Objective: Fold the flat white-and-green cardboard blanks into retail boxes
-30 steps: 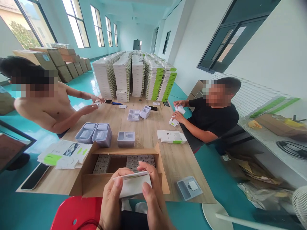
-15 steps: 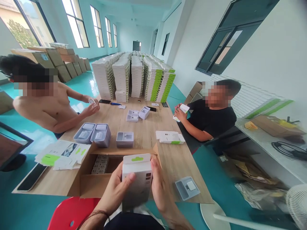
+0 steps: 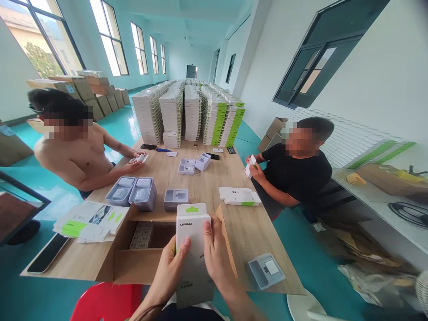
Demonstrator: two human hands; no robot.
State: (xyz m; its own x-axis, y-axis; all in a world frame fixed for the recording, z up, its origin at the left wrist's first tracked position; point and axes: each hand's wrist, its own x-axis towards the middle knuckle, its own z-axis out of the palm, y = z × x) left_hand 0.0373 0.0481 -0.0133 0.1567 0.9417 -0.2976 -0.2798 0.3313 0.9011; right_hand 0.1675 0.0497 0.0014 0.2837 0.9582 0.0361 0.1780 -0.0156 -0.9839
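Between my hands stands a white retail box [image 3: 193,276] with a green hang-tab cutout on top and the word CEUKAZ on the face toward me. My left hand [image 3: 170,263] grips its left edge, thumb pressed on the front. On the other side my right hand [image 3: 216,247] holds the right edge, thumb also on the front. Just beyond is an open cardboard carton [image 3: 133,263] with several small white items in its left part. A grey plastic tray [image 3: 266,272] holding a small white piece lies to the right of my hands.
Stacked trays [image 3: 142,203] and flat printed boxes [image 3: 90,218] lie on the left, with a tablet-like dark device [image 3: 48,254]. Folded white boxes [image 3: 239,196] are on the right. Tall stacks of white boxes [image 3: 192,113] fill the far end. A person [image 3: 76,156] sits left, another person [image 3: 297,174] right.
The white box has turned in my hands, so its CEUKAZ face now shows. The person on the left has lowered their hands; the person on the right has shifted the white piece they hold.
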